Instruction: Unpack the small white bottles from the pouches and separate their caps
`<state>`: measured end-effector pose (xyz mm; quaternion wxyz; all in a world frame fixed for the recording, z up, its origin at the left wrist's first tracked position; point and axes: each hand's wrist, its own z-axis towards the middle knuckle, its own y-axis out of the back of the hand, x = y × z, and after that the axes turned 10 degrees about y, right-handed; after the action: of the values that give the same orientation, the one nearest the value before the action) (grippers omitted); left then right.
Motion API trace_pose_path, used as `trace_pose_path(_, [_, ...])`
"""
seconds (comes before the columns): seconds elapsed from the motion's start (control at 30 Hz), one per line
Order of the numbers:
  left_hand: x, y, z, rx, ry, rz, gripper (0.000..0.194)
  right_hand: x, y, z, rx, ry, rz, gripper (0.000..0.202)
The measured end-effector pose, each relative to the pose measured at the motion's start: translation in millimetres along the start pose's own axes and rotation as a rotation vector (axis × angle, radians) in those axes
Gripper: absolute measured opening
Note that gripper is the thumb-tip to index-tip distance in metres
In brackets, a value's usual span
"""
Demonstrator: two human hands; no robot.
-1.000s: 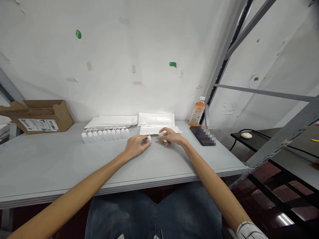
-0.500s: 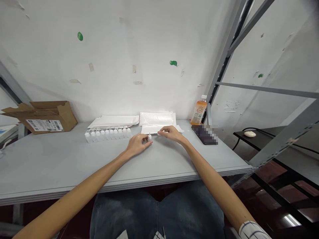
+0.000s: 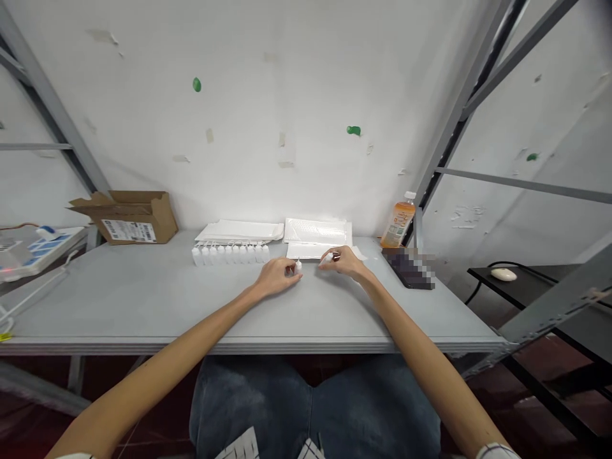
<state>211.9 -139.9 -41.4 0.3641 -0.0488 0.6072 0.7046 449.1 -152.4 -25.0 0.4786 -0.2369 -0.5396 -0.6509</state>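
My left hand (image 3: 278, 276) is closed, with thumb and fingers pinching a small white dropper bottle (image 3: 298, 267) that stands upright with its pointed tip up. To the right of it, my right hand (image 3: 345, 261) is closed on another small white bottle (image 3: 328, 257), tilted and partly hidden by the fingers. A gap of bare tabletop lies between the two bottles. Left of my hands stands a row of several similar white bottles (image 3: 228, 255) with pointed tips.
White padded mailers (image 3: 318, 230) and a flat white stack (image 3: 241, 230) lie along the wall. An opened cardboard box (image 3: 136, 220) stands at the left. At the right are an orange drink bottle (image 3: 398, 224) and a dark phone (image 3: 406, 271), partly pixelated. Metal shelf posts (image 3: 449, 140) frame the desk (image 3: 143, 299).
The view has swung a little to the left. My right hand has drawn slightly away from the left one, and a white bottle now shows in its fingers. My left hand keeps its bottle.
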Motion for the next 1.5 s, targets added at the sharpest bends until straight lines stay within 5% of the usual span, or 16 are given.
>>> trace_pose_path(0.23, [25.8, 36.3, -34.4, 0.0, 0.096, 0.054, 0.026, 4.0, -23.4, 0.4, 0.144, -0.038, 0.02, 0.029])
trace_pose_path(0.5, [119.2, 104.9, -80.7, -0.15, 0.303, 0.096, 0.036, 12.0, -73.2, 13.3, 0.05, 0.02, -0.192, 0.031])
trace_pose_path(0.73, [186.4, 138.8, -95.9, -0.283, 0.476, 0.088, 0.044, 34.6, -113.9, 44.2, 0.013, -0.044, -0.443, 0.023])
trace_pose_path(1.0, [223.8, 149.8, -69.9, -0.31, 0.594, 0.072, 0.047, 37.6, -132.5, 60.9, -0.031, -0.108, -0.495, 0.009])
trace_pose_path(1.5, [226.6, 136.4, -44.2, -0.271, 0.503, -0.031, 0.051, 29.5, -134.9, 58.3, -0.059, -0.081, -0.488, 0.014])
